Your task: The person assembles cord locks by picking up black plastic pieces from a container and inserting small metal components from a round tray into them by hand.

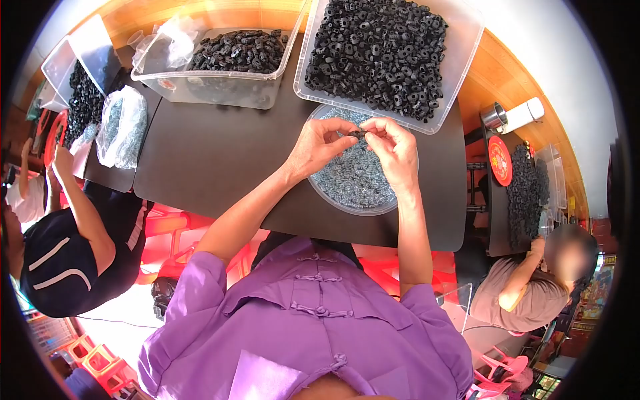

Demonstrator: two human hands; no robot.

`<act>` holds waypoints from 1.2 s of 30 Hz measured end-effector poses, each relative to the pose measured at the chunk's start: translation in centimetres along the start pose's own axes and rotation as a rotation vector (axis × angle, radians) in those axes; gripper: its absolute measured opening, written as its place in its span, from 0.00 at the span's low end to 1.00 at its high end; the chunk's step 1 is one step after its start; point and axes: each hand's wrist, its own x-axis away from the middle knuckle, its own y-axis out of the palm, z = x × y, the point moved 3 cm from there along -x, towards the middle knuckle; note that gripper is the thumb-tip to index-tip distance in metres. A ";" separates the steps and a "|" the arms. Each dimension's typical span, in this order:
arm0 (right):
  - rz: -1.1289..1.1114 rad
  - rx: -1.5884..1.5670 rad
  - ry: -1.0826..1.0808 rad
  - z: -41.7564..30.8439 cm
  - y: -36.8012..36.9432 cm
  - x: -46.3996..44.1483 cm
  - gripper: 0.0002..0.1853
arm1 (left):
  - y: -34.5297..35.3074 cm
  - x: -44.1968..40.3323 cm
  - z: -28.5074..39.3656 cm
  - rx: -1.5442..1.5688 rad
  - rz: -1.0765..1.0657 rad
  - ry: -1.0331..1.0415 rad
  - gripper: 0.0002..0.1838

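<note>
My left hand (315,145) and my right hand (398,152) meet over a round clear tub (365,213). Fingertips of both hands pinch one small black plastic piece (358,134) that looks like a cord lock; the fingers partly cover it. Below, the tub is full of tiny silvery pieces (353,181), apparently small springs. Just beyond the tub, a large clear bin (475,40) holds many black plastic cord-lock parts (380,57).
Left of that bin stands another clear bin (217,92) with black parts and a crumpled plastic bag (177,43). A filled clear bag (122,128) lies farther left. People sit at either side. A metal cup (493,117) and white bottle (523,116) are at right.
</note>
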 end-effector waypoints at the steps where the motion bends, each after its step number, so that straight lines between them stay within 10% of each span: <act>1: 0.017 0.046 -0.022 -0.1 0.1 0.0 0.06 | 0.0 0.0 -0.1 -0.014 0.001 0.018 0.10; 15: 0.016 0.482 -0.258 -0.7 0.2 0.5 0.05 | 0.4 0.3 1.0 -0.286 -0.059 0.157 0.10; 27: -0.127 0.283 0.002 0.6 -0.9 0.0 0.03 | 0.5 0.4 1.3 -0.202 -0.165 0.009 0.12; 36: -0.018 0.596 -0.303 -0.5 0.8 0.6 0.08 | 0.4 0.3 0.6 -0.269 -0.116 0.089 0.10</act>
